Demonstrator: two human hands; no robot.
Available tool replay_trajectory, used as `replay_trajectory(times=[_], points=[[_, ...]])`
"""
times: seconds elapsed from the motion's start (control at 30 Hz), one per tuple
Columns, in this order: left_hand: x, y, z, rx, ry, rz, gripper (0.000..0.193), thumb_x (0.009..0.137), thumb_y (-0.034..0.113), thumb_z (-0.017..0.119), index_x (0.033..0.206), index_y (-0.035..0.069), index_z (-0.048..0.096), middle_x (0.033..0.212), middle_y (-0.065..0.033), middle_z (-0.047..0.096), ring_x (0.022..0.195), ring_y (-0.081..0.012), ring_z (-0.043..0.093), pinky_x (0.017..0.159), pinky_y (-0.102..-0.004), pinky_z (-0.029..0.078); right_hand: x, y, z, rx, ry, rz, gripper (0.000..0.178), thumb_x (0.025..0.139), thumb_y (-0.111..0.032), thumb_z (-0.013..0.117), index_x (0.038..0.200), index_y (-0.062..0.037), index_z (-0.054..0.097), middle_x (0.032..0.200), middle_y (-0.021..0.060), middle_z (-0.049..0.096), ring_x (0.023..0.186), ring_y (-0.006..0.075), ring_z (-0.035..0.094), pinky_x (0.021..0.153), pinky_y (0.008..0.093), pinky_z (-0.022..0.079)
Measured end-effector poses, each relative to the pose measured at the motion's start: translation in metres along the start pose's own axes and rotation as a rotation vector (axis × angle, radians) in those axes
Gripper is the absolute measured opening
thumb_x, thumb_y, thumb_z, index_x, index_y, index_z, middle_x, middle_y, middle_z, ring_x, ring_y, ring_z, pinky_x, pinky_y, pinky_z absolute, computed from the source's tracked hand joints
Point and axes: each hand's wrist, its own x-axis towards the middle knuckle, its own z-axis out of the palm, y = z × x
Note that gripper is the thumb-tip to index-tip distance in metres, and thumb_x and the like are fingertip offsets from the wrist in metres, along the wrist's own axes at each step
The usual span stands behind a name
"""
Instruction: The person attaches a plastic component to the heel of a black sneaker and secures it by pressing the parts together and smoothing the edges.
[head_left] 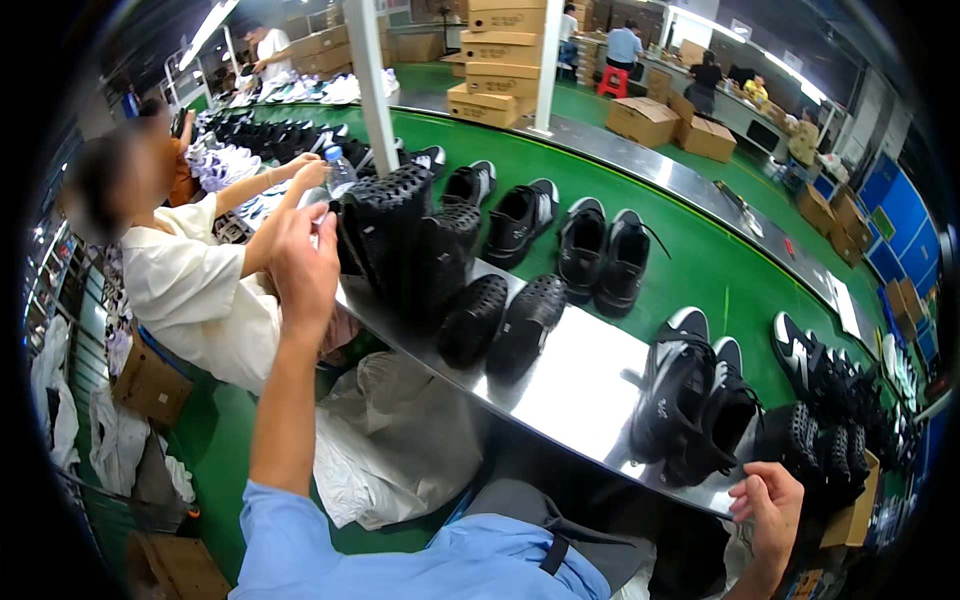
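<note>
My left hand (306, 262) is raised at the left end of the metal bench (590, 375), its fingers pinched together beside a stack of black shoes (392, 225) with studded soles turned outward. Whatever lies between those fingertips is too small to make out. Low at the bench's near edge, my right hand (770, 508) has its fingers curled in, just beside a pair of black lace-up sneakers (690, 405) with white toe edges. Its fingertips hide anything they hold. Between my hands, two black shoes (500, 330) lie sole up on the bench.
Pairs of black sneakers (605, 255) stand along the green conveyor belt (690, 245) behind the bench. More black shoes (815, 445) crowd the right. A co-worker in a cream shirt (200, 275) reaches in at left near a water bottle (340, 168). A white sack (390, 440) hangs below.
</note>
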Motion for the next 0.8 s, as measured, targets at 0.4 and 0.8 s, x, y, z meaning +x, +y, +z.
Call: replay_trajectory(times=[0.4, 0.8], points=[[0.054, -0.145, 0.075, 0.205, -0.276, -0.102, 0.047, 0.089, 0.042, 0.078, 0.113, 0.002, 0.078, 0.100, -0.0211, 0.075, 0.096, -0.0389, 0.070, 0.093, -0.0481, 0.054, 0.008, -0.020, 0.051, -0.005, -0.160, -0.090, 0.019, 0.102, -0.009, 0.063, 0.112, 0.0065, 0.066, 0.079, 0.0139, 0.073, 0.060, 0.0136, 0.068, 0.052, 0.0230, 0.053], [-0.139, 0.177, -0.041, -0.498, -0.261, 0.551, 0.057, 0.091, 0.036, 0.082, 0.126, -0.006, 0.065, 0.119, -0.0197, 0.066, 0.112, -0.0388, 0.063, 0.103, -0.0612, 0.049, -0.005, -0.027, 0.179, 0.562, -0.433, 0.080, 0.065, 0.103, -0.031, 0.072, 0.150, 0.0044, 0.044, 0.136, 0.0154, 0.062, 0.112, 0.0180, 0.063, 0.098, 0.0323, 0.054]])
